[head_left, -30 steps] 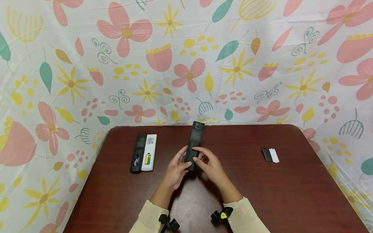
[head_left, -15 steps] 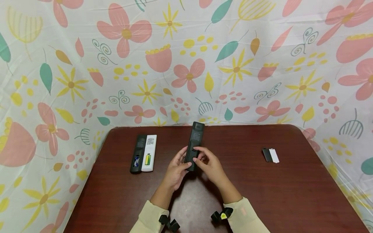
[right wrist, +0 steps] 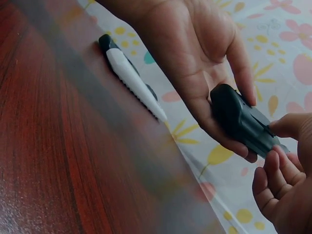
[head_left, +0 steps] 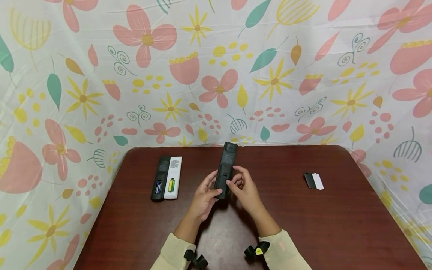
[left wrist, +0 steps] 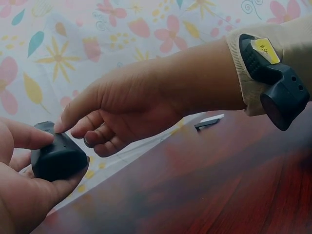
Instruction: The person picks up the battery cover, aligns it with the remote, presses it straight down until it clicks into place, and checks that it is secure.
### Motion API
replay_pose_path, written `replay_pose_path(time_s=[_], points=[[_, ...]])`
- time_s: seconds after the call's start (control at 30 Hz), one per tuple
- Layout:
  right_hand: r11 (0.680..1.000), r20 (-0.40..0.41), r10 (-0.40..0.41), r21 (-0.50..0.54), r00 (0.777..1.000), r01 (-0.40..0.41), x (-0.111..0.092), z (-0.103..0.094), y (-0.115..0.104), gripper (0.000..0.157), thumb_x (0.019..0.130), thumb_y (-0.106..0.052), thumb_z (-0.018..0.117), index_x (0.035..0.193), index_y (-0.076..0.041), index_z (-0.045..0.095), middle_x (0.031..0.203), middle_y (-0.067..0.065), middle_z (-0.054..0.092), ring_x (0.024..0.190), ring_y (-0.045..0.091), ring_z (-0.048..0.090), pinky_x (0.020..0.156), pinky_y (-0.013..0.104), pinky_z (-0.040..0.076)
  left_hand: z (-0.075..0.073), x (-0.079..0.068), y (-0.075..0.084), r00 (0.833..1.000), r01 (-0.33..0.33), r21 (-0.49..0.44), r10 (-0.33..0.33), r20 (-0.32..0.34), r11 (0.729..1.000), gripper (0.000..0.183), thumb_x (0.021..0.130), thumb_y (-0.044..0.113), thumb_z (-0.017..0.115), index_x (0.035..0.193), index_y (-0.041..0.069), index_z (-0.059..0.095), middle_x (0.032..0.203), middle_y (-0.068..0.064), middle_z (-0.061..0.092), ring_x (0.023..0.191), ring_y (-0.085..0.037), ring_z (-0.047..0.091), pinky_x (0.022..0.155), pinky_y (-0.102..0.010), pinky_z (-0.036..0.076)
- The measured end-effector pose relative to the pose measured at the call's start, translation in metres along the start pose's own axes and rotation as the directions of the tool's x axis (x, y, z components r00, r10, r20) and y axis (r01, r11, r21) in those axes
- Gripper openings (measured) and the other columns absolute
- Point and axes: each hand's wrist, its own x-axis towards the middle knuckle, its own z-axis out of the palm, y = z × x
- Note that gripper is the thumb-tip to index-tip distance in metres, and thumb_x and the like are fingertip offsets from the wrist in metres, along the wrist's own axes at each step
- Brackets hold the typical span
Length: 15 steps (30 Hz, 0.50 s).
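Fingers (head_left: pixel 209 179) on remote (head_left: pixel 226 164), table (head_left: pixel 287 217) (glossy), floral cloth (head_left: pixel 222 41)

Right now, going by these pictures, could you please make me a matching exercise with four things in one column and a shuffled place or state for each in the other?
1. Held remote
2. White remote
3. Unheld black remote
4. Small white piece

A. Shows blue battery casing
B. Gripped by the left hand
C. Lies toward the table's right side
D. Shows green-and-yellow battery casing

Pairs: 1-B, 2-D, 3-A, 4-C
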Motion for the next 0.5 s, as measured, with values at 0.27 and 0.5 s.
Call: replay_pose_path(time_s=[0.27, 0.5], points=[[0.993, 0.006, 0.121, 0.004, 0.993, -0.121, 0.0011, -0.0010, 0.0009, 0.061, 0.098, -0.016, 0.067, 0.152, -0.007, 0.040, 0.116, 0.019, 0.059, 0.091, 0.027, 0.058, 0.071, 0.023, 0.049, 0.0013, -0.0004, 0.0008, 1.000, 0.016, -0.019, -0.016, -0.006, 1.000, 0.070, 0.094, -0.005, 0.056, 0.157, 0.014, 0.035, 0.143, -0.009, 0.046, 0.115, -0.018, 0.062, 0.089, -0.032, 0.054], [0.983, 0.041, 0.182, 0.021, 0.983, -0.183, 0.0034, -0.0010, 0.0021, 0.059, 0.100, -0.018, 0.063, 0.153, -0.007, 0.040, 0.115, 0.015, 0.060, 0.093, 0.024, 0.058, 0.074, 0.024, 0.050, 0.0025, -0.0005, 0.0004, 1.000, 0.020, -0.017, -0.020, -0.016, 1.000, 0.069, 0.093, -0.007, 0.056, 0.155, 0.015, 0.036, 0.139, -0.005, 0.048, 0.112, -0.018, 0.064, 0.088, -0.033, 0.055]])
